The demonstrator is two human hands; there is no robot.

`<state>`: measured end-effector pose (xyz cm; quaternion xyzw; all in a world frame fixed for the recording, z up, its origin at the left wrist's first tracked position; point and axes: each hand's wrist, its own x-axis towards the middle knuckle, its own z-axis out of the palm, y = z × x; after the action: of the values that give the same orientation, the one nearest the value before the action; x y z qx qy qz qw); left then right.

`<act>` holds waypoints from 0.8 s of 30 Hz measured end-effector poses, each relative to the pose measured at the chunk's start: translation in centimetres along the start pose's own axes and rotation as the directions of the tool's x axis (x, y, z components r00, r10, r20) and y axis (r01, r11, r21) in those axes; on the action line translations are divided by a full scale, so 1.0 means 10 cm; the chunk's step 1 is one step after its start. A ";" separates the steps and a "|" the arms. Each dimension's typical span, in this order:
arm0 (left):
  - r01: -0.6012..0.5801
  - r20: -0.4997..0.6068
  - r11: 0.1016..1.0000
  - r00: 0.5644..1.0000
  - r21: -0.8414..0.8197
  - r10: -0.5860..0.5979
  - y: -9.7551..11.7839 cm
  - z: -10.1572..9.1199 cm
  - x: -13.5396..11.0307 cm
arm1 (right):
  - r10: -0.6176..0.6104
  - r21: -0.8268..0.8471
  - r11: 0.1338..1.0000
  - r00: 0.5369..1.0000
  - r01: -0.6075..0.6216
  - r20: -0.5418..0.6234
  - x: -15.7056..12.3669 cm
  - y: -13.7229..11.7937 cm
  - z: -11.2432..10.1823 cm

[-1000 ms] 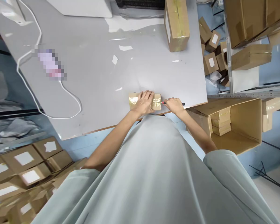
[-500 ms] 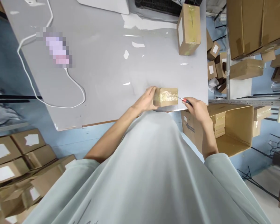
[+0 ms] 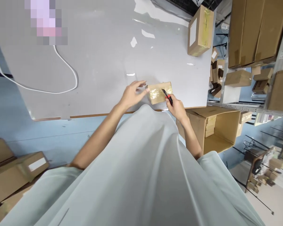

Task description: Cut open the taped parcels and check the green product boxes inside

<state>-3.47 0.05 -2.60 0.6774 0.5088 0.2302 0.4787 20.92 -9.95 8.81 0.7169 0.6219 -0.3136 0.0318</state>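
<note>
Gripping the knife, the right hand could slip if the box skids beside the spread-fingered left hand.

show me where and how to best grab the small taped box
Probably grip the small taped box across its left end, coming from the left, thumb near side, fingers far side. It lies flat, the left hand is open beside that end, and the cutter is over the right part.
</note>
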 end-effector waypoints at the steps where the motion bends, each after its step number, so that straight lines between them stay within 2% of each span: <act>1: 0.004 -0.033 1.000 0.999 -0.014 -0.004 0.04 0.00 0.08 | 0.003 0.008 1.000 1.000 -0.003 0.008 0.00 -0.05 0.01; 3: 0.013 -0.058 1.000 0.998 -0.020 -0.014 0.10 0.01 0.26 | -0.007 0.035 0.999 1.000 0.006 0.016 0.00 -0.15 0.02; 8: 0.040 0.002 0.998 0.999 -0.058 -0.040 0.06 0.02 0.52 | -0.002 0.031 1.000 0.998 0.000 0.059 -0.01 -0.38 0.04; 12: 0.049 0.061 0.991 0.997 -0.122 -0.042 -0.01 -0.03 0.54 | 0.037 -0.099 0.995 0.994 -0.027 0.102 0.07 -0.54 0.10; 18: 0.054 0.054 0.990 0.997 -0.134 -0.047 -0.05 -0.02 0.57 | 0.011 -0.238 0.971 0.991 0.021 0.131 0.19 -0.69 0.15; 24: 0.042 0.050 0.987 0.998 -0.156 -0.035 -0.12 0.02 0.61 | 0.047 -0.274 0.962 0.990 -0.008 0.134 0.21 -0.79 0.16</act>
<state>-1.57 5.58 -4.86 0.6330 0.4906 0.2442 0.5467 13.17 -7.06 9.22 0.6906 0.6454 -0.2738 0.1780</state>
